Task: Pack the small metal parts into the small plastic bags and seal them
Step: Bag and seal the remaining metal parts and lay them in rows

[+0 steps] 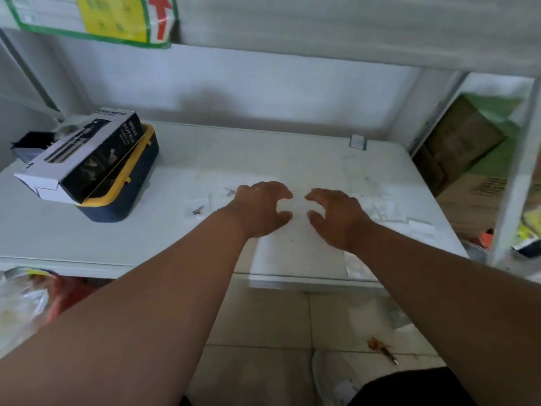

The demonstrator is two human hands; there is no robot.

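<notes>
Small metal parts (198,210) in flat clear bags (377,207) — on table (87,244)

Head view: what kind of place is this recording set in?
Probably a small stockroom or packing corner. A white table stands under a shelf, cardboard boxes are stacked to the right, and a boxed spray bottle lies on a blue and yellow bin.

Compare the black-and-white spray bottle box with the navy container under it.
The black-and-white cardboard spray bottle box is angular and printed; the navy plastic container with a yellow rim is rounded and plain. The box lies tilted on top; the container sits on the white table. Both are at the table's left.
</notes>
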